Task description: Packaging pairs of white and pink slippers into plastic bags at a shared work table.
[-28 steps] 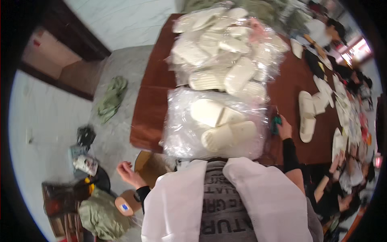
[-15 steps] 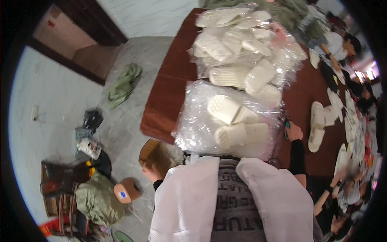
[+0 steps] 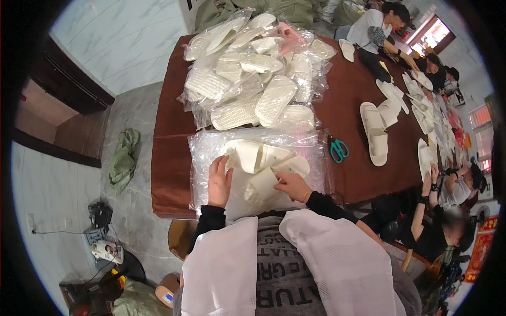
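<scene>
Two cream slippers lie close together, at a slant, on a stack of clear plastic bags (image 3: pixel 203 145) in front of me. My left hand (image 3: pixel 219 181) is at the left end of the upper slipper (image 3: pixel 246 157), fingers stretched out and apart, the tips at its edge. On the lower slipper (image 3: pixel 261 188), my right hand (image 3: pixel 292 187) pinches the strap's edge between thumb and bent fingers. Teal-handled scissors (image 3: pixel 338 150) rest on the table to the right of the bags.
Behind the bags is a heap of bagged cream slippers (image 3: pixel 276 95). More loose slippers (image 3: pixel 374 131) lie to the right on the brown-covered table (image 3: pixel 171 121), where other people (image 3: pixel 369 31) work. A cardboard box (image 3: pixel 179 237) stands on the floor, below the table's left corner.
The scissors have left my right hand and lie on the table. My left hand has come up from the cardboard box. Both hands are now at the slippers, which lie differently.
</scene>
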The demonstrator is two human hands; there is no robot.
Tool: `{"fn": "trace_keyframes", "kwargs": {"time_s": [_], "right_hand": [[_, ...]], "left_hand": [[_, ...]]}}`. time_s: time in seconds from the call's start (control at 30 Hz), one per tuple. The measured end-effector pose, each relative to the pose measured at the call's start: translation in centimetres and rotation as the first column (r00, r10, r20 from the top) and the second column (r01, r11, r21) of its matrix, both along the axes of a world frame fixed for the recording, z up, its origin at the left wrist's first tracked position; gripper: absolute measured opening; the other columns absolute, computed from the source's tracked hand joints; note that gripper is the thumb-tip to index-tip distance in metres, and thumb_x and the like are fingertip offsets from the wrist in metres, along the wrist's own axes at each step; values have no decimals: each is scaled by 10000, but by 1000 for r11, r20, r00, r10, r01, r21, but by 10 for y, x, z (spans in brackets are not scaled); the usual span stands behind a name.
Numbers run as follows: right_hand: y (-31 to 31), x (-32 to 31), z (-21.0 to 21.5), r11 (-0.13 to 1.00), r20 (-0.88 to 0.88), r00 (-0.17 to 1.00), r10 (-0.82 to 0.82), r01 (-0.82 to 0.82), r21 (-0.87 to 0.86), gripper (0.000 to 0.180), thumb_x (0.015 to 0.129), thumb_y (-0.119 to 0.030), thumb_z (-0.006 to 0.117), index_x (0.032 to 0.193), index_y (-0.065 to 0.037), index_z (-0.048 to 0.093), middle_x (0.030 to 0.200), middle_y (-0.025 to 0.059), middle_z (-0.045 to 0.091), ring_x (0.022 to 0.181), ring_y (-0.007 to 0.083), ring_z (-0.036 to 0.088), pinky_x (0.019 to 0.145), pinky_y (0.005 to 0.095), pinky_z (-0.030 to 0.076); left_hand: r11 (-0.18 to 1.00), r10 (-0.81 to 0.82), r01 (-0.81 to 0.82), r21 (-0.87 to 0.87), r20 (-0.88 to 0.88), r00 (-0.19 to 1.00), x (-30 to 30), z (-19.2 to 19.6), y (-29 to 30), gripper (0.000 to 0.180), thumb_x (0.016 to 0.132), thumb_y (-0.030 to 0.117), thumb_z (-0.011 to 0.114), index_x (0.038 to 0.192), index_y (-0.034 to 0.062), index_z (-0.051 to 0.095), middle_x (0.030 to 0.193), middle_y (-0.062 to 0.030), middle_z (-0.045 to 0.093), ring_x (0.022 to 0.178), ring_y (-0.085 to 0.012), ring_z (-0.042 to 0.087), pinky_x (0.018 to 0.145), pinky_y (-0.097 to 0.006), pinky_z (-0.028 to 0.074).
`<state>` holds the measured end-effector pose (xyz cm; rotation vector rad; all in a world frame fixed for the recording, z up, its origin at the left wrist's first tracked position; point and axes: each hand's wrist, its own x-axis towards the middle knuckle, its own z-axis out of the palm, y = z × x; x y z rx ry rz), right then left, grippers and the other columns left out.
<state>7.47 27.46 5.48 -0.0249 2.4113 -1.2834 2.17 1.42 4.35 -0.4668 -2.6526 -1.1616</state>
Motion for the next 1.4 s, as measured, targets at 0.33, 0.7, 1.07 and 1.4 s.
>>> {"fn": "trace_keyframes", "kwargs": {"time_s": [0.33, 0.7, 1.07, 1.4], "right_hand": [[40, -18, 94, 650, -204, 758, 620, -350, 674, 322, 730, -379, 732, 882, -114, 632, 877, 74, 561, 906, 287, 554, 709, 411, 488], [26, -73, -2, 660, -436, 501, 748, -491, 569, 193, 727, -269, 690, 860, -134, 658, 953, 97, 558, 1015, 316, 548, 730, 402, 519], [-16, -75, 11, 776, -602, 491, 629, -352, 524, 213, 736, -319, 693, 791, -122, 637, 884, 66, 538, 917, 271, 536, 735, 363, 499], [151, -78, 85, 927, -762, 647, -32, 303, 219, 191, 824, -308, 665, 892, -130, 675, 866, 65, 630, 875, 281, 560, 804, 382, 443]], "left_hand": [[985, 160, -160, 60, 9, 987, -14, -63, -4, 449, 853, 9, 604, 1291, 6, 505, 1268, -195, 496, 1157, -344, 496, 969, -386, 438], [838, 160, -295, 460, 310, 937, -20, -89, -25, 383, 871, -38, 501, 1244, 15, 566, 1157, -107, 578, 1046, -221, 551, 887, -304, 444], [825, 17, -225, 518, 376, 926, -25, -106, -28, 395, 902, -43, 429, 1286, -34, 525, 1150, -121, 596, 1013, -193, 576, 924, -309, 448], [892, 64, -160, 422, 234, 970, -9, -86, -11, 227, 912, 18, 541, 1118, 23, 636, 1076, -114, 548, 971, -215, 563, 846, -300, 456]]}}
